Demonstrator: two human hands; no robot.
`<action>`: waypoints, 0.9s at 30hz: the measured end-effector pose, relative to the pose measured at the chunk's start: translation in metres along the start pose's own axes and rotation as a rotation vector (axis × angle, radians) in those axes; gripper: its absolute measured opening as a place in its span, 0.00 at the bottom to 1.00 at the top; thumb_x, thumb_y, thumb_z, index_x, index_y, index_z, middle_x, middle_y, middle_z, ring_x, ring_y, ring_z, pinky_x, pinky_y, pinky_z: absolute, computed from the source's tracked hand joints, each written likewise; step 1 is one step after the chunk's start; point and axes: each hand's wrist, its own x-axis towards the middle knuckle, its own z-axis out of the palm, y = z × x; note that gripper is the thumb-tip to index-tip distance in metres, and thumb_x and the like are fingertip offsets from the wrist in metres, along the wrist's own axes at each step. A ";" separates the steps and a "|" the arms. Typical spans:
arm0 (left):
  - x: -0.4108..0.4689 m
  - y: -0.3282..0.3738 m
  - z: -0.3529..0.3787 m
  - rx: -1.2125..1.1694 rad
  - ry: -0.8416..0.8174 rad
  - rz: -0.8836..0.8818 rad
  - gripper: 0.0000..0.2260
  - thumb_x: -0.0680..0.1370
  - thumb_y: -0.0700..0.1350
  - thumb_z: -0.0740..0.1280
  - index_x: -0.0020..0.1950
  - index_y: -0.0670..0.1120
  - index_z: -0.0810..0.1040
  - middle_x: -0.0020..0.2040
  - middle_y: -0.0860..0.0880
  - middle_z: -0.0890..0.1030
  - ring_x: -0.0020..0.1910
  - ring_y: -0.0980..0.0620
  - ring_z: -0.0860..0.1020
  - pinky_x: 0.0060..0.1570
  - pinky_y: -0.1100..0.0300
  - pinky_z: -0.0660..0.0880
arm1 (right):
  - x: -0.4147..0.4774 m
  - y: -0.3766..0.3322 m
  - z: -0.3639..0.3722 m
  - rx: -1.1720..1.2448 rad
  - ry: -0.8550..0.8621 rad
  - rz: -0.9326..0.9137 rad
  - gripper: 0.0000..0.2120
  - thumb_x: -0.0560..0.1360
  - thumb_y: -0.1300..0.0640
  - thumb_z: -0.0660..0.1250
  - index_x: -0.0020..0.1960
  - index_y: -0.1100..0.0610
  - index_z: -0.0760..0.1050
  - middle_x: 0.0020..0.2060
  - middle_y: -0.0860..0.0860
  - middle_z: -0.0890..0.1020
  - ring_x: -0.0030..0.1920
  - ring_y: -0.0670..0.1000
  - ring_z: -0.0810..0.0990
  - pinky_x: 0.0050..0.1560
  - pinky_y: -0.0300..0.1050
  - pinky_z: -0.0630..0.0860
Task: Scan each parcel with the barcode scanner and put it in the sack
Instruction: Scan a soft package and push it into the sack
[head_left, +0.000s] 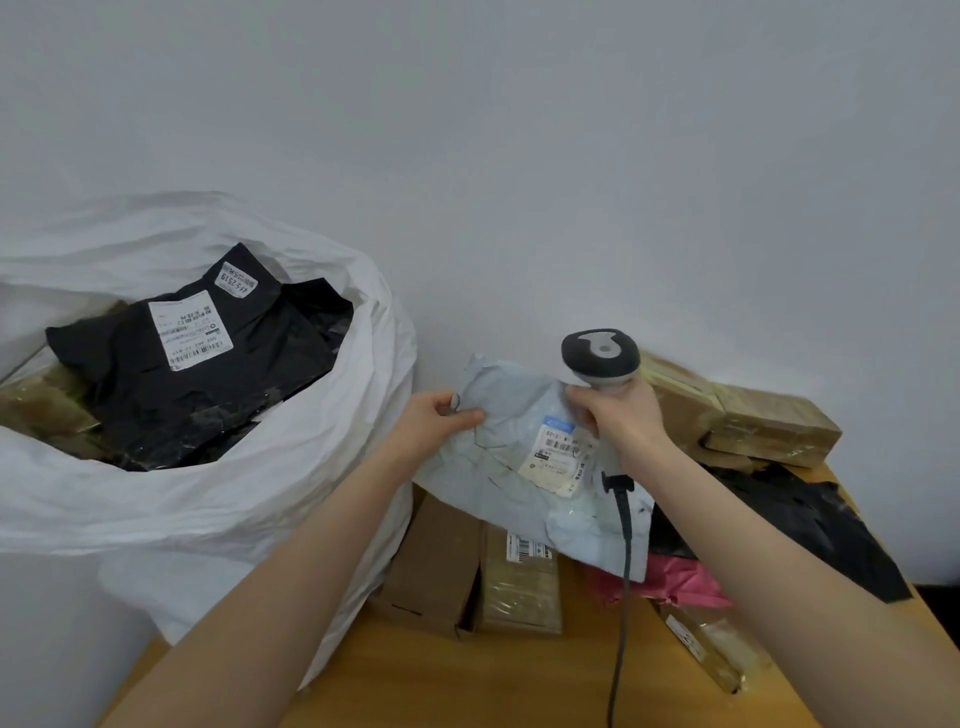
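My left hand (434, 420) pinches the left edge of a pale grey mailer parcel (509, 415), held up over the table with its white label (558, 457) facing me. My right hand (621, 415) grips the handle of a grey barcode scanner (600, 356), whose head sits just above the parcel's upper right corner. The scanner's black cable (623, 571) hangs down in front of the parcel. A large white sack (291, 467) stands open at the left, holding black labelled mailers (208, 374) and brown boxes.
On the wooden table (467, 680) under the parcel lie cardboard boxes (436, 561), a taped box with a barcode label (522, 582), a pink mailer (675, 582), a black mailer (789, 519) and more taped boxes (753, 421) at the back right. A grey wall stands behind.
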 end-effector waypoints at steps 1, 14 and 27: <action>0.002 -0.001 -0.003 -0.037 0.017 -0.017 0.07 0.74 0.41 0.72 0.49 0.38 0.82 0.45 0.45 0.85 0.43 0.50 0.84 0.43 0.59 0.80 | -0.005 0.001 -0.005 0.076 0.016 0.012 0.10 0.70 0.57 0.74 0.34 0.57 0.76 0.28 0.52 0.79 0.30 0.51 0.76 0.38 0.47 0.74; 0.015 -0.028 -0.001 -0.382 0.063 -0.211 0.06 0.79 0.42 0.65 0.51 0.42 0.80 0.47 0.45 0.84 0.45 0.49 0.82 0.50 0.54 0.79 | -0.095 0.035 -0.020 0.336 -0.171 0.232 0.08 0.75 0.61 0.71 0.40 0.64 0.77 0.25 0.57 0.78 0.21 0.49 0.74 0.24 0.41 0.72; 0.022 -0.039 -0.007 -0.370 0.077 -0.153 0.06 0.80 0.39 0.63 0.54 0.40 0.78 0.50 0.43 0.81 0.47 0.47 0.80 0.54 0.53 0.77 | -0.110 0.035 -0.022 0.316 -0.193 0.227 0.09 0.74 0.61 0.71 0.37 0.64 0.77 0.24 0.55 0.78 0.21 0.48 0.74 0.24 0.39 0.71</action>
